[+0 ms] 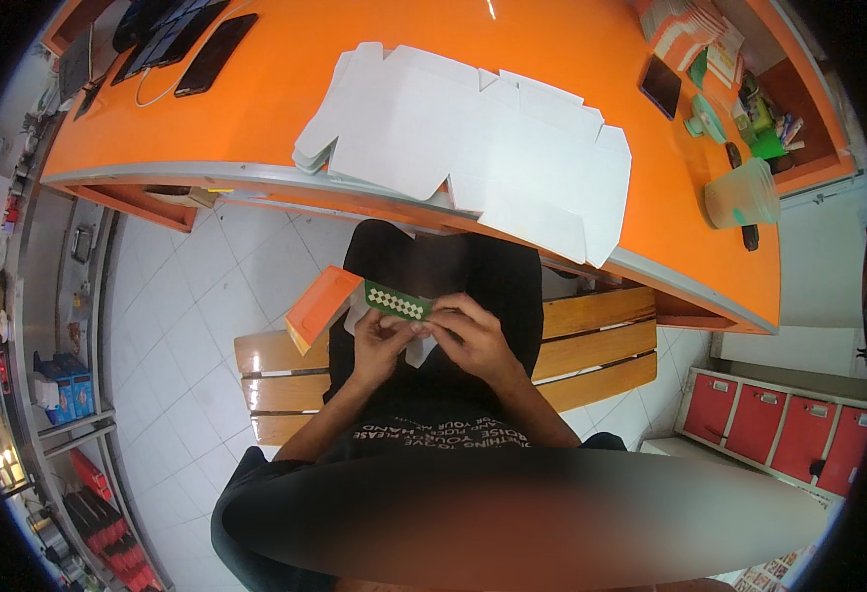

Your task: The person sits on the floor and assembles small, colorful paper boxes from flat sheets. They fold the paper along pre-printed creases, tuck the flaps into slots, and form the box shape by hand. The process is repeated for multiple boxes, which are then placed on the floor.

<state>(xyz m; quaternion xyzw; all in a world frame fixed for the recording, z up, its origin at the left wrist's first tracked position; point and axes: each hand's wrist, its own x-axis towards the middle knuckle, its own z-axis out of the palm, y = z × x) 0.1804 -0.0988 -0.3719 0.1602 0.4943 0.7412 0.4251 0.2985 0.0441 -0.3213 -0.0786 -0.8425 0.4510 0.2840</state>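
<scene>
Above my lap, my left hand (378, 343) and my right hand (467, 335) pinch the lower edge of an orange-and-green cardboard carton (321, 302). Its orange panel slants out to the left, past my left hand. The green panel (396, 300), with a pale repeated pattern, lies between my hands and along my fingertips. White inner card shows beneath my fingers. My fingers cover part of the fold, so its shape there is hidden. On the table in front of me lies a stack of flat white cardboard blanks (493, 148) with notched edges, apart from both hands.
The orange table (276, 109) spans ahead, its metal edge close to my knees. Phones (215, 54) lie at its far left. A dark phone (660, 87) and a translucent plastic cup (741, 194) are at right. I sit on a slatted wooden bench (596, 340). Red drawers (757, 422) stand at lower right.
</scene>
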